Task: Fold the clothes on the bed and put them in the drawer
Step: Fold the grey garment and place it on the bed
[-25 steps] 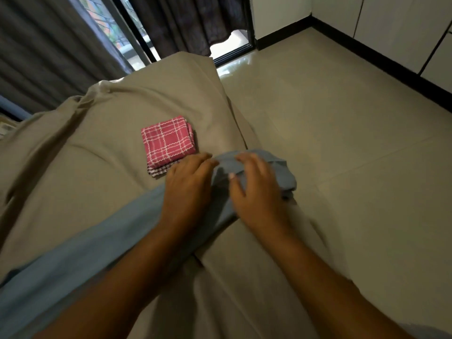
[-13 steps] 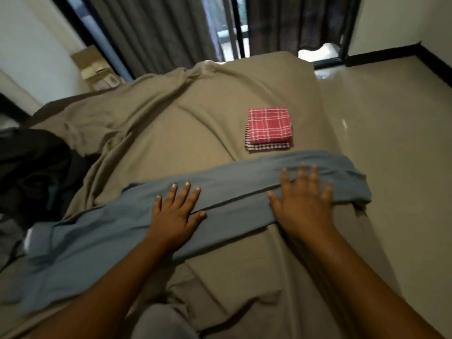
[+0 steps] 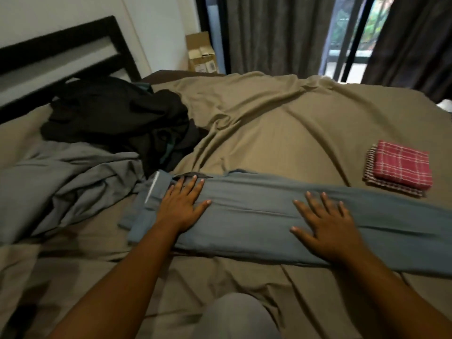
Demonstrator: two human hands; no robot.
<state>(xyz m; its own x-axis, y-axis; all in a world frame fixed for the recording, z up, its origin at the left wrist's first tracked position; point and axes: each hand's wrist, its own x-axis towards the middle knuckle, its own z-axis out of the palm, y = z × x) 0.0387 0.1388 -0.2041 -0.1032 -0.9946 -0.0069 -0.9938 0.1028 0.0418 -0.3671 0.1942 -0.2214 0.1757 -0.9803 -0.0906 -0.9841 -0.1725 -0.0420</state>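
Evidently we pressed left hand point(image 3: 182, 207) and right hand point(image 3: 329, 230) flat, gripping nothing, on the limp blue garment point(image 3: 252, 217), judged graspable at 9 o'clock.

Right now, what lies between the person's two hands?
Only a bare stretch of the long blue-grey folded garment, which left hand and right hand both touch; head view.

Pretty clearly someone's bedroom at home: bed point(image 3: 244, 285) with a rumpled tan sheet point(image 3: 281, 133) and black headboard point(image 3: 61, 36), clothes point(image 3: 117, 118) dumped on it, dark curtains point(image 3: 276, 33) by a glass door point(image 3: 352, 42), box point(image 3: 200, 55) in the corner.
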